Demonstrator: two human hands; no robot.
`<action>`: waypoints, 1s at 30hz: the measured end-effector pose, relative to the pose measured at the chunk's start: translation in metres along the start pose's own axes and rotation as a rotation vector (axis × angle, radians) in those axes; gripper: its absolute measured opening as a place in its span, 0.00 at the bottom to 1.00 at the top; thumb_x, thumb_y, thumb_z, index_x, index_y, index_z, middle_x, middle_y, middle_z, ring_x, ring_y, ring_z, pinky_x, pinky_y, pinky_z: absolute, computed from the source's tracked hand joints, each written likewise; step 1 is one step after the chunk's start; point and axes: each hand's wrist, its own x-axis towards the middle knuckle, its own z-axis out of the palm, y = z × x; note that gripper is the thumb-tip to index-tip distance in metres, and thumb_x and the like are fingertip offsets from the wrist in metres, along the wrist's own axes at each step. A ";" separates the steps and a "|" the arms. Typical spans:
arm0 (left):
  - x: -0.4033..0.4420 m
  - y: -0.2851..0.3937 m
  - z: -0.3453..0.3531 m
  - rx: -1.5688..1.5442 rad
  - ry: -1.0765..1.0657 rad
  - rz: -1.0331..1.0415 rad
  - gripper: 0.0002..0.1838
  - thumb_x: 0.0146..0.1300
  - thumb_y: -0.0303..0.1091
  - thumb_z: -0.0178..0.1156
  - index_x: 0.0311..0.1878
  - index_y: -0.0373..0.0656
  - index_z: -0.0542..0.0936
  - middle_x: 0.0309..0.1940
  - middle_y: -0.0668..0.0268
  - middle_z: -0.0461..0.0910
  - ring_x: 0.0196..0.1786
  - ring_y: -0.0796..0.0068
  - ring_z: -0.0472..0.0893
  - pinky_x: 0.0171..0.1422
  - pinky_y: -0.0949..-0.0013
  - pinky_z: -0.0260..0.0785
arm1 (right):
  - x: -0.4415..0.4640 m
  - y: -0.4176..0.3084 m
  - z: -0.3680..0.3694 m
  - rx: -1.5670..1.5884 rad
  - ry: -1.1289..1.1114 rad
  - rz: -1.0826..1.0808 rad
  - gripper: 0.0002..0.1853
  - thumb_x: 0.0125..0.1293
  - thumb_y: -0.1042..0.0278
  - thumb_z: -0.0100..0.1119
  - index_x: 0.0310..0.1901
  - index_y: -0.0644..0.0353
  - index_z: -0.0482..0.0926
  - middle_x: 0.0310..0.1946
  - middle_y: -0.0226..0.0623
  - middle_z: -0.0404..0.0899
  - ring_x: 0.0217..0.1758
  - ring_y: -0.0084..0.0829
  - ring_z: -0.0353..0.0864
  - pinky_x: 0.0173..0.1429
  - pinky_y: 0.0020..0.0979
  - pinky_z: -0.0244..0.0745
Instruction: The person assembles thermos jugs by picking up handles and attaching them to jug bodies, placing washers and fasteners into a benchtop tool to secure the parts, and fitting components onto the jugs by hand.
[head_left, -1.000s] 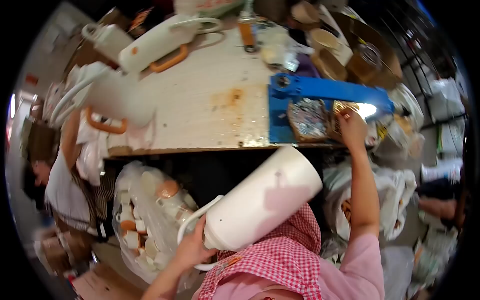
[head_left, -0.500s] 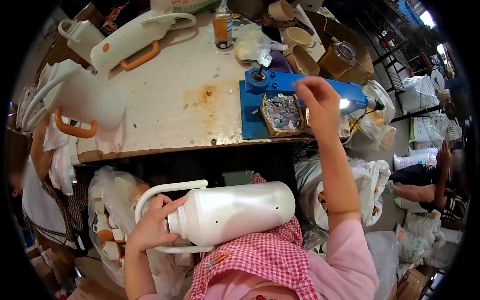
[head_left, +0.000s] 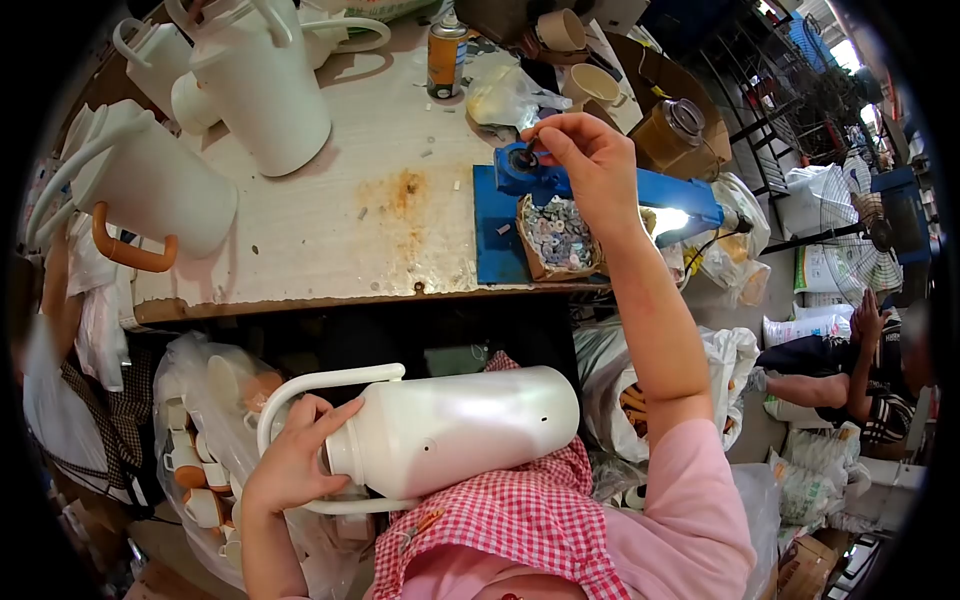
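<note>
A white thermos jug (head_left: 470, 425) lies on its side across my lap, with two small dark holes along its wall. My left hand (head_left: 300, 455) grips its neck, beside the white carry handle (head_left: 330, 378). Over the table, my right hand (head_left: 590, 165) is closed in a pinch at the upright black rod (head_left: 521, 158) of a blue tool (head_left: 680, 197). Whatever small piece sits between those fingertips is too hidden to make out. Just below, a cardboard box (head_left: 540, 262) holds many small metal pieces, partly covered by my right hand.
White jugs stand at the table's left, one with an orange handle (head_left: 140, 248). A spray can (head_left: 446, 58) and a plastic bag (head_left: 510, 95) are at the back. A clear bag of handle parts (head_left: 200, 470) lies below left. A seated person (head_left: 850, 350) is at right.
My right hand has moved left and up to the black rod. Another white jug has appeared at the table's back left, in front of the lying one. My left hand keeps its grip.
</note>
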 end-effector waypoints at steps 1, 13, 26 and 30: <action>0.000 -0.001 0.000 -0.002 0.000 0.001 0.50 0.37 0.25 0.73 0.73 0.54 0.74 0.50 0.59 0.68 0.53 0.59 0.73 0.62 0.64 0.69 | 0.001 0.000 0.000 0.011 -0.006 -0.003 0.07 0.72 0.71 0.63 0.44 0.66 0.85 0.39 0.33 0.89 0.42 0.19 0.84 0.48 0.24 0.79; -0.001 0.012 0.007 0.012 -0.025 -0.037 0.49 0.40 0.22 0.70 0.74 0.49 0.70 0.53 0.58 0.67 0.58 0.58 0.72 0.66 0.65 0.66 | 0.001 0.007 0.002 -0.106 0.018 -0.073 0.07 0.69 0.72 0.64 0.43 0.66 0.85 0.35 0.32 0.89 0.39 0.18 0.84 0.46 0.22 0.78; -0.013 -0.001 0.087 -0.256 0.565 0.001 0.30 0.63 0.36 0.51 0.69 0.36 0.68 0.67 0.50 0.66 0.70 0.53 0.66 0.78 0.55 0.54 | -0.085 0.073 -0.033 -0.766 -0.125 0.159 0.07 0.63 0.68 0.66 0.40 0.59 0.88 0.42 0.37 0.86 0.45 0.33 0.84 0.50 0.34 0.80; -0.002 -0.009 0.097 -0.184 0.666 -0.005 0.28 0.67 0.39 0.49 0.67 0.36 0.70 0.65 0.49 0.68 0.69 0.52 0.67 0.77 0.54 0.55 | -0.075 0.085 -0.027 -0.958 -0.154 -0.002 0.06 0.61 0.66 0.65 0.36 0.55 0.89 0.40 0.35 0.85 0.52 0.42 0.81 0.55 0.42 0.78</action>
